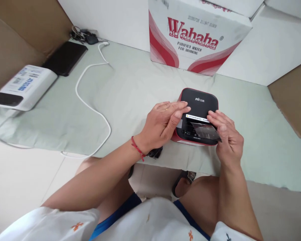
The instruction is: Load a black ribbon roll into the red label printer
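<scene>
A small black-topped device [199, 100] with red sides sits on the cloth, a white warning strip across its top. My left hand [164, 124] lies against its left edge, fingers stretched out together over the black top and holding nothing. At the right edge is my right hand [227, 137], its fingers bent over the device and its thumb by the corner of a dark, glossy film [205, 131]. This film tilts up over the front part of the top and seems pinched there; the exact grip is partly hidden. A small black object [155, 152] shows beneath my left wrist.
A Wahaha water carton [190, 36] stands at the back. On the left are a white device [27, 87] with labels, a black flat object [66, 58], keys [84, 35] and a looping white cable [76, 87]. Cardboard [293, 97] borders the right side of the green cloth [130, 77].
</scene>
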Tool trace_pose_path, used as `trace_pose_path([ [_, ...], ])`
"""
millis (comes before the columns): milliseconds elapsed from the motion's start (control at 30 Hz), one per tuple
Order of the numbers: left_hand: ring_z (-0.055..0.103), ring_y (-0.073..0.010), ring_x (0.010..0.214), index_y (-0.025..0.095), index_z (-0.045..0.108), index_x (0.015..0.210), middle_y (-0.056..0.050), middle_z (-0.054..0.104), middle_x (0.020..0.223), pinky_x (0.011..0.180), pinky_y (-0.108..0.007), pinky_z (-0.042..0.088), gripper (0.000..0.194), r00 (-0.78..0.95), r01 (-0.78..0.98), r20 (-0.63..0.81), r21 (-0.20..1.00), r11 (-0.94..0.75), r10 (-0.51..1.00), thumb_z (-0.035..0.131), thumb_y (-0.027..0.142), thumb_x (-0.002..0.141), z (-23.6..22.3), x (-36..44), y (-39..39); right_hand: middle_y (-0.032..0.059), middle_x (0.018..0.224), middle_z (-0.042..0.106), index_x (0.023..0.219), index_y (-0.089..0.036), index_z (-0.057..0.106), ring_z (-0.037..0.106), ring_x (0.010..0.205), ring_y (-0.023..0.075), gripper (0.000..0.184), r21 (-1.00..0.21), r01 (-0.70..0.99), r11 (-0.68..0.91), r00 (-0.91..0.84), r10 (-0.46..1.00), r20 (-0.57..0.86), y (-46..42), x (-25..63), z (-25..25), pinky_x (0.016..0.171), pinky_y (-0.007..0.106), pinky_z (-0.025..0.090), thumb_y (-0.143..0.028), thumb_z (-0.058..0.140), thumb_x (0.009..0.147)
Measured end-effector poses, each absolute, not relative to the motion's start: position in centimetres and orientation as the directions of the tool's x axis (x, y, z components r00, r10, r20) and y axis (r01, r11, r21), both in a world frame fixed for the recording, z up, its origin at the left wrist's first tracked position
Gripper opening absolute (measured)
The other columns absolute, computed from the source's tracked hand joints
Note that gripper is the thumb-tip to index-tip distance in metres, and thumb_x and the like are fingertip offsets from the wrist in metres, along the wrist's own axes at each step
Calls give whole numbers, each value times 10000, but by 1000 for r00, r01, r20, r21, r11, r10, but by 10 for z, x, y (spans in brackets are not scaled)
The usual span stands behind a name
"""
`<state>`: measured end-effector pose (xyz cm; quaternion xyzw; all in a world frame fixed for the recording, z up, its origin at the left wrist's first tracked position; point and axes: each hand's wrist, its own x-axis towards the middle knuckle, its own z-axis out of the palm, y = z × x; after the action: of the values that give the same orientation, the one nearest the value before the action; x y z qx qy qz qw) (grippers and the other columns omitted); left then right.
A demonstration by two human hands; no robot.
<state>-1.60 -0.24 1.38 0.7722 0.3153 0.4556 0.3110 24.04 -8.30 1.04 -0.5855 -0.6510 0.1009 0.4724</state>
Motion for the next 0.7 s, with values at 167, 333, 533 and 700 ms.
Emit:
trace_pose_path([
  [167,802,-271,1459,269,864,1334,-93,909,1389,1309,-445,581,536,366,25,410,893,-449,836,421,562,1259,20,-15,0,68,1476,850,1382,-332,882,697,1576,341,483,-629,711,316,149,806,573,-88,231,1,1396,734,466,-444,440,1225],
  [333,816,-295,1419,257,733,1448,-92,884,1394,1240,-466,604,370,270,115,346,915,-387,899,605,326,1107,13,-24,15,68,1465,851,1440,-345,849,716,1549,350,445,-579,726,370,103,775,624,-99,231,-3,1376,728,481,-405,473,1208],
  [533,741,-407,1220,245,770,1074,-138,841,1123,1146,-604,593,206,190,625,205,729,-279,960,724,222,875,-19,-46,42,80,1408,863,1403,-340,851,762,1458,368,386,-561,749,353,154,731,665,-109,227,-2,1314,731,532,-372,535,1184],
  [700,717,-347,1202,232,798,1049,-113,838,1141,1160,-541,575,157,213,501,240,805,-317,947,707,347,993,-6,-42,29,75,1386,870,1367,-334,862,752,1439,359,358,-566,749,345,169,727,666,-108,222,-2,1287,711,546,-352,557,1181],
])
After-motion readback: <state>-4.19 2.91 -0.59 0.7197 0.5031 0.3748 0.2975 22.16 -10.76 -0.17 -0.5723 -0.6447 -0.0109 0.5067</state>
